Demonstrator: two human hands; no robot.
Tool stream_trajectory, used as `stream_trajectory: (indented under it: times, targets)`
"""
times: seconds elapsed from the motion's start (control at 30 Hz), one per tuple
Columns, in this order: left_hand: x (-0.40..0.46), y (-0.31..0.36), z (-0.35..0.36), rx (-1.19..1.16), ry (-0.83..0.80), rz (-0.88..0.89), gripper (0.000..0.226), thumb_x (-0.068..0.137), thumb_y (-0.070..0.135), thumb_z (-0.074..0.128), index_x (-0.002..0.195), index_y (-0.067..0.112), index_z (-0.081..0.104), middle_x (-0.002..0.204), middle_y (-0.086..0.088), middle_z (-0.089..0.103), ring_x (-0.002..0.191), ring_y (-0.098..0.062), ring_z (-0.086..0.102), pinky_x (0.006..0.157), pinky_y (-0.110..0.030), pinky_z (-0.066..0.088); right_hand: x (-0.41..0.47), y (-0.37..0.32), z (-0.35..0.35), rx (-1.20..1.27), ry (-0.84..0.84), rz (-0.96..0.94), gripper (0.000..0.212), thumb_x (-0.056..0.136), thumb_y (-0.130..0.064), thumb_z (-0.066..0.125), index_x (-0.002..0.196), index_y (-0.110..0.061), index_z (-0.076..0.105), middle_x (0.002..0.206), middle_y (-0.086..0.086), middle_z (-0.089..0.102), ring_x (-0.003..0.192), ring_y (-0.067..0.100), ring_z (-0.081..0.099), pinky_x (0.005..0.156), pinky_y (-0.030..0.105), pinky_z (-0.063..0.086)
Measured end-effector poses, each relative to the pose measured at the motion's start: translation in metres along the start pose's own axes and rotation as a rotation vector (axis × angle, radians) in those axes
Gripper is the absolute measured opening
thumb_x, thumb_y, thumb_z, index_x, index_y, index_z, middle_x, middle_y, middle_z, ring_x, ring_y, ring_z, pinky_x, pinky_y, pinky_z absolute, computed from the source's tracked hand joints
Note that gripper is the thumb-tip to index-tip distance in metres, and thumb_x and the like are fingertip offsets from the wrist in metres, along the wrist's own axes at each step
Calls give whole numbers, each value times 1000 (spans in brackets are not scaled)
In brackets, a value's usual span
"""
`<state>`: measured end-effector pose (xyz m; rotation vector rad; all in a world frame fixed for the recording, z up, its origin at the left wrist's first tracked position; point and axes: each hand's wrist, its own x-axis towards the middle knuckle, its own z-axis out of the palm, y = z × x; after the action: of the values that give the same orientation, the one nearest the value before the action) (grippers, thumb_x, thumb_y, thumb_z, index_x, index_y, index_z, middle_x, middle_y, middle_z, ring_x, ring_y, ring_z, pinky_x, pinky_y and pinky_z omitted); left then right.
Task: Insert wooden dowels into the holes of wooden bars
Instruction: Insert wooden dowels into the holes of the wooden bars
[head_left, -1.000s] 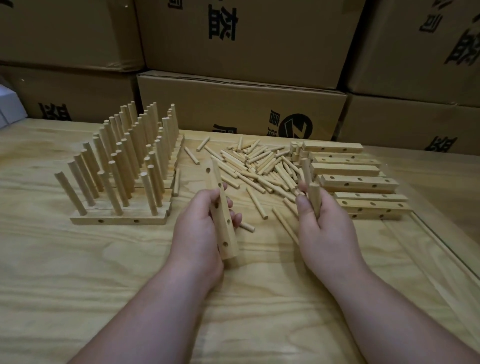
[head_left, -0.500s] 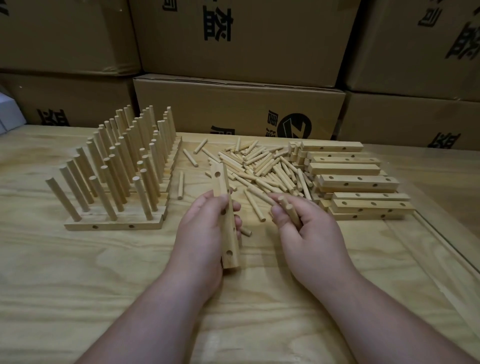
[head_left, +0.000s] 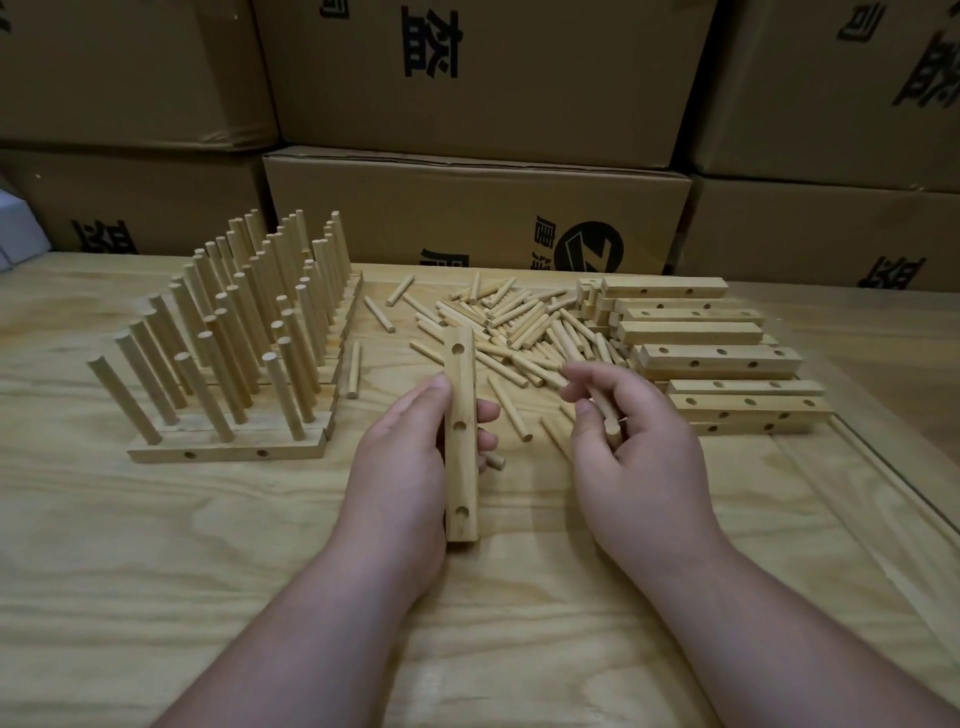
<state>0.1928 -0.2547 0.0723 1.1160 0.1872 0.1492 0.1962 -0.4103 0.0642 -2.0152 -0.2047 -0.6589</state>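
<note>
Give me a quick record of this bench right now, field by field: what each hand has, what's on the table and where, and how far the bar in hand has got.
left hand: grips a wooden bar, three holes showing, all empty
right hand: holds a dowel
loose dowels: heap behind the hands
empty bars: stacked at right
finished bars: rows at left, dowels upright
backdrop: cardboard boxes

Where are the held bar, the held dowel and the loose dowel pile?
Held bar (head_left: 461, 410), head view, face between the upper two holes.
Held dowel (head_left: 605, 410), head view, shaft near its end.
Dowel pile (head_left: 519, 319), head view, pile's middle.
</note>
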Motion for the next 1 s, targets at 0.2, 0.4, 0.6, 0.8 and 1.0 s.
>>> stream_trajectory:
  times: [0.2, 0.4, 0.6, 0.8, 1.0]
  targets:
    - [0, 0, 2, -4, -6, -19, 30, 108, 24, 44, 107, 7, 68, 91, -9, 79, 61, -12, 68, 51, -22, 53, -2, -4, -2, 64, 28, -95, 33, 98, -17, 60, 117, -44, 62, 96, -16, 71, 72, -9, 59, 65, 4, 40]
    - [-2, 1, -1, -25, -51, -9, 13, 96, 23, 65, 108, 17, 67, 86, -7, 75, 67, -17, 67, 57, -30, 57, -5, -13, -1, 114, 114, -233, 17, 94, -24, 64, 109, -30, 68, 98, -15, 71, 94, 3, 67, 82, 16, 50]
    - [-3, 3, 0, -29, -20, -26, 18, 101, 28, 58, 105, 28, 76, 84, -5, 76, 65, -15, 68, 52, -27, 54, -8, -15, 2, 225, 97, -216, 19, 91, -22, 66, 107, -31, 68, 99, -9, 75, 93, 10, 72, 80, 30, 59]
    - [-4, 2, -2, 34, -39, -23, 19, 99, 37, 62, 104, 30, 78, 89, -7, 77, 66, -15, 67, 54, -29, 53, -7, -14, 2, 238, 63, -173, 19, 92, -17, 66, 108, -27, 69, 97, -11, 75, 98, 9, 71, 83, 26, 57]
    - [-8, 5, -4, 62, -100, -31, 29, 84, 42, 73, 108, 26, 79, 84, -8, 75, 63, -13, 65, 52, -24, 53, -4, -17, -5, 276, 20, -47, 10, 96, -17, 63, 99, -25, 68, 83, -14, 73, 66, 0, 63, 58, 8, 44]
